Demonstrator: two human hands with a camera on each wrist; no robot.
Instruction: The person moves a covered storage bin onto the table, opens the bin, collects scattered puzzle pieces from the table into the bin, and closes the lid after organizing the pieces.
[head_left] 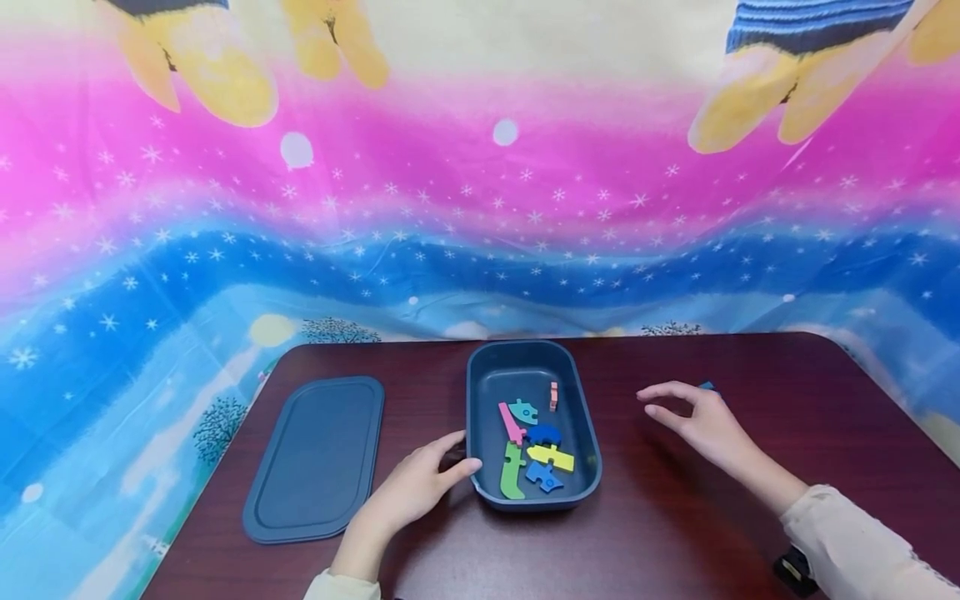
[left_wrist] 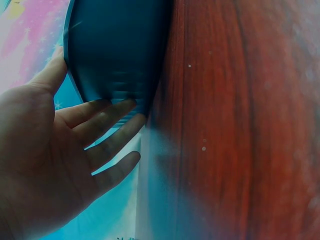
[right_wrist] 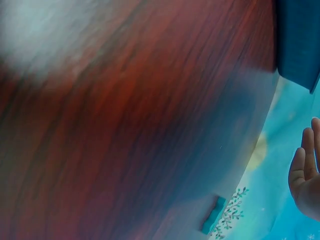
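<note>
A dark blue-grey plastic box (head_left: 588, 400) stands uncovered on the table. Inside lie several coloured puzzle pieces: a green one (head_left: 512, 473), a yellow one (head_left: 552, 457), a pink one (head_left: 511, 422), blue and teal ones, and a small salmon one (head_left: 553, 397) by the right wall. My left hand (head_left: 416, 487) holds the box's left side, thumb at the rim and fingertips on the outer wall (left_wrist: 112, 45). To the right of the box, my right hand (head_left: 701, 421) hovers with nothing in its fingers. Just beyond it lies a teal piece (right_wrist: 214, 216), mostly hidden in the head view.
The matching flat lid (head_left: 315, 458) lies on the dark wooden table (head_left: 637, 533), left of the box. A printed snowflake cloth (head_left: 450, 200) hangs behind the table's far edge. A black device (head_left: 795, 572) sits at the right wrist.
</note>
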